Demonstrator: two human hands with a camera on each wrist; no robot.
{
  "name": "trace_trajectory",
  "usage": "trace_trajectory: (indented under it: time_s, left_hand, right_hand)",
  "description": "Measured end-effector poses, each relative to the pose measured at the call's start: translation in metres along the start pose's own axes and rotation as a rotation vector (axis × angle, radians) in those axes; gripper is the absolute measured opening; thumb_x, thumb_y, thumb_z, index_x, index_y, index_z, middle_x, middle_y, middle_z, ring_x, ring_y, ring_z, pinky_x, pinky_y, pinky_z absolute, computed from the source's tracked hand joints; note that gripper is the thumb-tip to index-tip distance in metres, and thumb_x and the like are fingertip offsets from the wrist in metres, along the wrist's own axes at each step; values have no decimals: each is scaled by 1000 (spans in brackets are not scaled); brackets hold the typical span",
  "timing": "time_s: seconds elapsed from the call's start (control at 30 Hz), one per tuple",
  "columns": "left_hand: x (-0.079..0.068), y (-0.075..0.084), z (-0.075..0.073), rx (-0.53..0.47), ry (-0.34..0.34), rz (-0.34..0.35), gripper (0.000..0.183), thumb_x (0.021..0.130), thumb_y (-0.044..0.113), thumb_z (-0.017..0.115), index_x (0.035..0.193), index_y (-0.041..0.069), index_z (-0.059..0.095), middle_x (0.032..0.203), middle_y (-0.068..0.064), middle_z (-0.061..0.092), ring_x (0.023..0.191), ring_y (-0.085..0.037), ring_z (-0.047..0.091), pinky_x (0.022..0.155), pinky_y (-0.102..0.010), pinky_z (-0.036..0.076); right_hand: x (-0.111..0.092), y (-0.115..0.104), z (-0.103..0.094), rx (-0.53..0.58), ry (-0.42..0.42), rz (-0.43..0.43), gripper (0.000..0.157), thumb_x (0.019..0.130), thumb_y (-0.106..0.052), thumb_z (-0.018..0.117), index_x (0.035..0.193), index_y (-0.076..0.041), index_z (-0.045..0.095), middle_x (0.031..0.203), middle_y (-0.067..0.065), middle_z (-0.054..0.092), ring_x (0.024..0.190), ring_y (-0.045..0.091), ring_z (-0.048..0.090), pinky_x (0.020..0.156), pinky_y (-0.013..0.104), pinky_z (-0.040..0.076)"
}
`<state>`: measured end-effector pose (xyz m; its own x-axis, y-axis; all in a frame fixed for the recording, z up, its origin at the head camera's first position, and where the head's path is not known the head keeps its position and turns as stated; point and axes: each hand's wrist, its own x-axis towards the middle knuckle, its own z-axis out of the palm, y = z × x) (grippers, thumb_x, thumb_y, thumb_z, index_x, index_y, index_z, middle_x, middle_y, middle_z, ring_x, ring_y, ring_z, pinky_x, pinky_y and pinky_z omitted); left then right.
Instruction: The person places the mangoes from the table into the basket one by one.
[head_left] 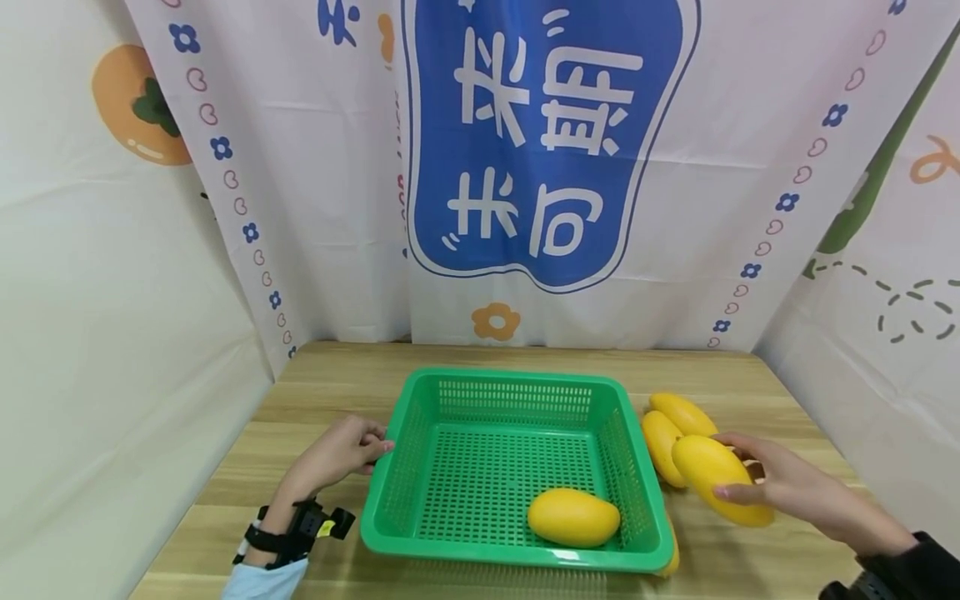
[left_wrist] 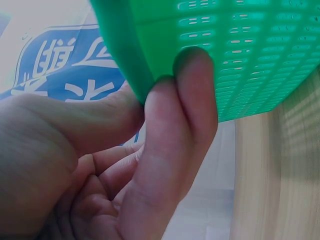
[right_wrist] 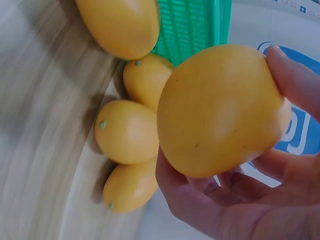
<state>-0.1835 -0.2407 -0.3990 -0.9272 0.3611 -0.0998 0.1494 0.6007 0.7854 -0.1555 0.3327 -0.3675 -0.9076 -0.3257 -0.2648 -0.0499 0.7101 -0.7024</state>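
back: white printed cloth (head_left: 341, 200) with blue lettered panel (head_left: 532, 158) | sides: pale cloth hangings (head_left: 112, 333) | below: wood-grain tabletop (head_left: 337, 375)

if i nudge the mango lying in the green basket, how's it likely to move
The mango would probably roll, as its sides are rounded, though its elongated shape may make it curve or wobble. Its smooth-looking skin suggests it could be slippery. The green basket has its near wall close by, which might stop it.
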Motion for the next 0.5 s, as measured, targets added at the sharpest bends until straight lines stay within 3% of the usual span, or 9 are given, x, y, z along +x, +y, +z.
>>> trace_trajectory:
  time_s: [0.23, 0.5]
  left_hand:
    - [0, 0, 2, 16, 10, 0, 29, 100, 13, 60, 116, -10, 66, 75, -6, 65, 70, -17, 63, 69, -33, 63]
    - [1, 1, 2, 22, 20, 5, 23, 100, 12, 60, 112, -6, 68, 70, -5, 60, 66, -21, 59, 68, -36, 63]
  right_hand:
    - [6, -20, 6, -19, -3, -8, 78, 89, -28, 74, 146, 10, 37, 129, 20, 59, 104, 26, 58, 78, 34, 53]
    - [13, -35, 12, -12, -41, -62, 77, 88, -24, 75, 145, 11, 37, 118, 13, 62, 98, 25, 57, 75, 32, 53]
